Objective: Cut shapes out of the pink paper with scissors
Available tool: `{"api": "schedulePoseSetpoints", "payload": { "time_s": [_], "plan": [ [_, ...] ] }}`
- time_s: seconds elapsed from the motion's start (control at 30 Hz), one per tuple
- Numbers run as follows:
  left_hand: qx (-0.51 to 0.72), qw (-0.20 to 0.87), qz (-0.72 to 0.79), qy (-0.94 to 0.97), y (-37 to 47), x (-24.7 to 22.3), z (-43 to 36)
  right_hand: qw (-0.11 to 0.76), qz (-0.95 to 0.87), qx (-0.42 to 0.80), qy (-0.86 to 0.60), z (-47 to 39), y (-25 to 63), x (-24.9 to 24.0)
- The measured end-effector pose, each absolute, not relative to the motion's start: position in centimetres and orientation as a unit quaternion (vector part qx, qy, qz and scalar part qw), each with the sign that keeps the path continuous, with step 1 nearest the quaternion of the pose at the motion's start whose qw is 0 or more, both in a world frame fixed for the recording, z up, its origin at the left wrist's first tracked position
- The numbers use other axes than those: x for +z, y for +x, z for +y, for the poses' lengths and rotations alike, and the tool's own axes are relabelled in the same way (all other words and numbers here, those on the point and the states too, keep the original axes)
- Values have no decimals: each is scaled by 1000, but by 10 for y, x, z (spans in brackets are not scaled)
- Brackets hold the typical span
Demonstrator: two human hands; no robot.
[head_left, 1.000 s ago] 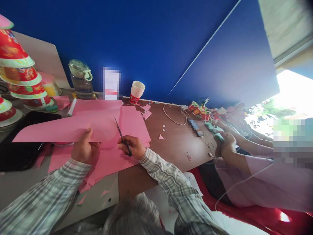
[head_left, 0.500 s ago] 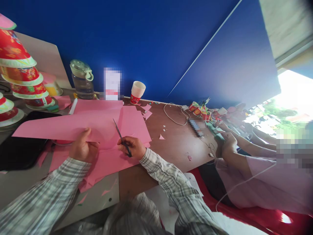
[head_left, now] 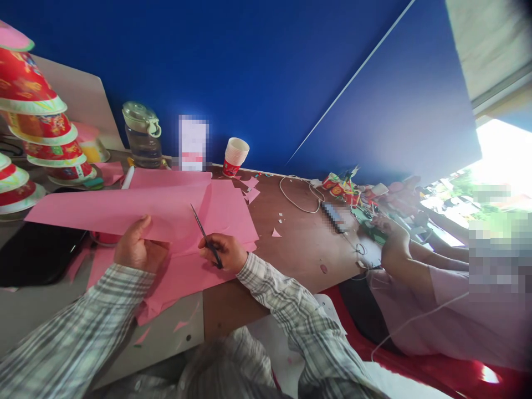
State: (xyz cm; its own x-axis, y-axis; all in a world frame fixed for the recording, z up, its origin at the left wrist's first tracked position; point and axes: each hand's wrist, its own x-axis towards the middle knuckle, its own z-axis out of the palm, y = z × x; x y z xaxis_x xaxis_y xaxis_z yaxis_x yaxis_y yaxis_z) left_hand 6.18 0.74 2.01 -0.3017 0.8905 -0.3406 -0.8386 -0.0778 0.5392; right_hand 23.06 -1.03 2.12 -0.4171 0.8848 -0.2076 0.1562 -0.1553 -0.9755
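Blue partitioning (head_left: 233,72) fills the top of the frame beyond a brown desk (head_left: 299,244), while left of centre the left hand (head_left: 135,246) pinches the lower edge of a pink sheet (head_left: 103,208) spreading up and leftward, the right hand (head_left: 228,252), near centre, closed round scissors (head_left: 201,225).

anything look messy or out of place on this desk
Yes: small pink paper scraps lie loose on the brown tabletop, right of the large pink sheets. They look untidy because they're irregular and scattered.
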Motion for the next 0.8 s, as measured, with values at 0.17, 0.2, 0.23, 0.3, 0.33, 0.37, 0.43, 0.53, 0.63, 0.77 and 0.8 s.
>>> {"api": "schedulePoseSetpoints", "payload": {
  "time_s": [0.17, 0.2, 0.23, 0.3, 0.33, 0.37, 0.43, 0.53, 0.63, 0.77, 0.8],
  "plan": [
    [734, 611, 287, 73, 57, 13, 10, 300, -586, 602, -452, -10, 230, 19],
    [734, 612, 283, 77, 56, 11, 11, 301, -587, 601, -450, -10, 230, 18],
    [734, 613, 282, 79, 55, 10, 11, 301, -587, 603, -450, -11, 229, 18],
    [731, 615, 286, 79, 55, 9, 11, 296, -583, 609, -450, -11, 229, 17],
    [729, 615, 289, 78, 55, 9, 12, 294, -581, 610, -451, -11, 229, 17],
    [728, 616, 291, 77, 55, 10, 11, 293, -581, 610, -452, -11, 229, 16],
    [729, 614, 294, 73, 56, 12, 11, 294, -585, 607, -451, -11, 229, 16],
    [738, 603, 298, 59, 57, 14, 11, 294, -583, 609, -451, -12, 229, 16],
    [737, 602, 300, 56, 57, 17, 12, 294, -569, 622, -452, -13, 227, 18],
    [719, 618, 316, 50, 57, 18, 12, 296, -557, 634, -448, -14, 226, 20],
    [716, 618, 320, 45, 58, 18, 12, 298, -556, 635, -446, -14, 226, 21]
  ]
}}
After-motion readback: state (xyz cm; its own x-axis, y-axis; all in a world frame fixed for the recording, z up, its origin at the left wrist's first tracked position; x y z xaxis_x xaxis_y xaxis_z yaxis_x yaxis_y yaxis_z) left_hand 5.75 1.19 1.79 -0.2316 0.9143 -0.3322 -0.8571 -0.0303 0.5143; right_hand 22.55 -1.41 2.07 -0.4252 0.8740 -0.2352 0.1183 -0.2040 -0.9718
